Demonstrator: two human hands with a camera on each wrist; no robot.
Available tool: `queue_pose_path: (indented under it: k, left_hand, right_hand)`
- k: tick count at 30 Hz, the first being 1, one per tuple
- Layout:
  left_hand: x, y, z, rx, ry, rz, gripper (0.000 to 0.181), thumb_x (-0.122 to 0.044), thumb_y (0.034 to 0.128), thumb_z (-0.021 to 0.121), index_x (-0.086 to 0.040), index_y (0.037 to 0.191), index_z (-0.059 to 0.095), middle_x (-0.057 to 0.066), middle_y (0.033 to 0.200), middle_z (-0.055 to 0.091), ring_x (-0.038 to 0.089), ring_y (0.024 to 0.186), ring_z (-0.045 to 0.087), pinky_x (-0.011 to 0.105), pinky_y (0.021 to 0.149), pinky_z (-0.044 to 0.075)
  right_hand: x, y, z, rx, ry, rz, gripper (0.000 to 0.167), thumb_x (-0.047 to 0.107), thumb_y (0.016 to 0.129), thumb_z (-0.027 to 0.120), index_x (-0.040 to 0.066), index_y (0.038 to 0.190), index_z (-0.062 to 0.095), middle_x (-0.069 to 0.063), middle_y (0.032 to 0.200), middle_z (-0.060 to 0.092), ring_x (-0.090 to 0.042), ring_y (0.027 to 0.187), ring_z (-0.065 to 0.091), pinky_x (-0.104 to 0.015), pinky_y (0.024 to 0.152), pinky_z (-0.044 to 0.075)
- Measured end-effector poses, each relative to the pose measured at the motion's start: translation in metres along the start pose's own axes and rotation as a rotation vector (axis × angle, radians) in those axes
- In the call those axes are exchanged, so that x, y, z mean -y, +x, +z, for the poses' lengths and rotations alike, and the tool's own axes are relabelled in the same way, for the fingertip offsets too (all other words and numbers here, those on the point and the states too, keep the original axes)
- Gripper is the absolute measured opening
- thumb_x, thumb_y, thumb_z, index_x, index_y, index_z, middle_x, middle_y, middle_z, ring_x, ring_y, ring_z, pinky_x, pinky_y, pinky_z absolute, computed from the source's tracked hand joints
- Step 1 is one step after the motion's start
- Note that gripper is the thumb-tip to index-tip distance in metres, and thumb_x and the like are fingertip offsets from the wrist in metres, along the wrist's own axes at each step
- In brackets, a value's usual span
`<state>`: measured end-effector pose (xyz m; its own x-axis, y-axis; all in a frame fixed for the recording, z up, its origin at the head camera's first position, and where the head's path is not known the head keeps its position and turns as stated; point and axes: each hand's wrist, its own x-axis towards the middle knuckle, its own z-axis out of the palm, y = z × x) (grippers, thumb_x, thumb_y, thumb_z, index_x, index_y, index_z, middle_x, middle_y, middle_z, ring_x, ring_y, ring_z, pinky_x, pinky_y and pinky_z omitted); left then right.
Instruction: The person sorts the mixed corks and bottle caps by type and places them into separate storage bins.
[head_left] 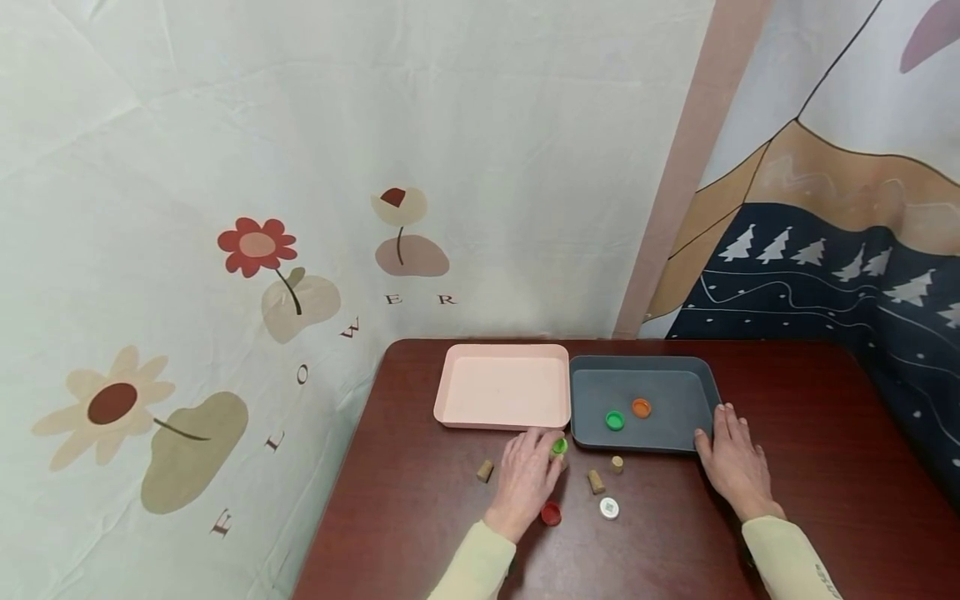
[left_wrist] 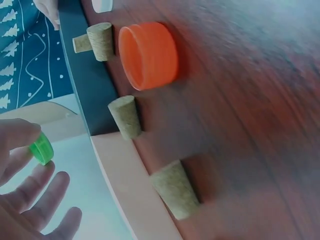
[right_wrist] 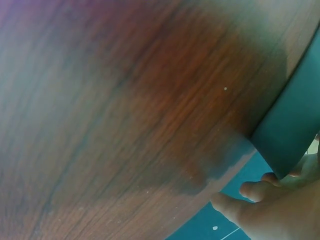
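My left hand (head_left: 522, 475) pinches a bright green bottle cap (left_wrist: 42, 149) between thumb and forefinger, above the table just in front of the pink tray (head_left: 502, 422); its other fingers are spread. My right hand (head_left: 737, 462) rests at the near right corner of the dark grey tray (head_left: 675, 412), fingers fairly straight against its rim. Inside that tray lie a green cap (head_left: 615, 421) and an orange cap (head_left: 641, 407). On the table are a red cap (head_left: 551, 513), which looks orange in the left wrist view, and a white cap (head_left: 609, 507).
Several corks lie on the table: one cork (head_left: 485, 471) left of the left hand, another cork (head_left: 596, 481) and a short cork (head_left: 617, 464) before the grey tray. The trays stand side by side on the dark red wooden table (head_left: 397, 500), against a printed cloth (head_left: 525, 208).
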<state>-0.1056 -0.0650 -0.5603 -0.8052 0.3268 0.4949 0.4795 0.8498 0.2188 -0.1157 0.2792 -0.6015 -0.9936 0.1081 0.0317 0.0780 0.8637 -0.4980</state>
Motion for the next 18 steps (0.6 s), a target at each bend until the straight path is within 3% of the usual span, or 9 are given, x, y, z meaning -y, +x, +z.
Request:
queue_pose_path:
  k: [8,18]
  left_hand:
    - [-0.015,0.017,0.003,0.024,-0.055,0.002,0.029,-0.020,0.0907,0.081,-0.018,0.119,0.073,-0.002,0.108,0.064,0.015,0.095,0.065,0.033,0.085,0.053]
    - [-0.028,0.042,0.018,0.068,-0.085,0.020,0.026,-0.022,0.0936,0.078,-0.019,0.119,0.073,-0.002,0.108,0.066,0.013,0.097,0.066,0.029,0.081,0.052]
  right_hand:
    - [-0.002,0.001,0.001,0.007,0.002,0.005,0.071,0.035,0.111,0.039,-0.014,0.158,0.017,-0.033,0.166,0.011,-0.058,0.149,0.014,-0.082,0.104,0.021]
    - [-0.001,0.001,0.001,0.016,-0.002,0.009,0.072,0.036,0.111,0.039,-0.013,0.159,0.016,-0.033,0.166,0.010,-0.058,0.149,0.013,-0.082,0.105,0.020]
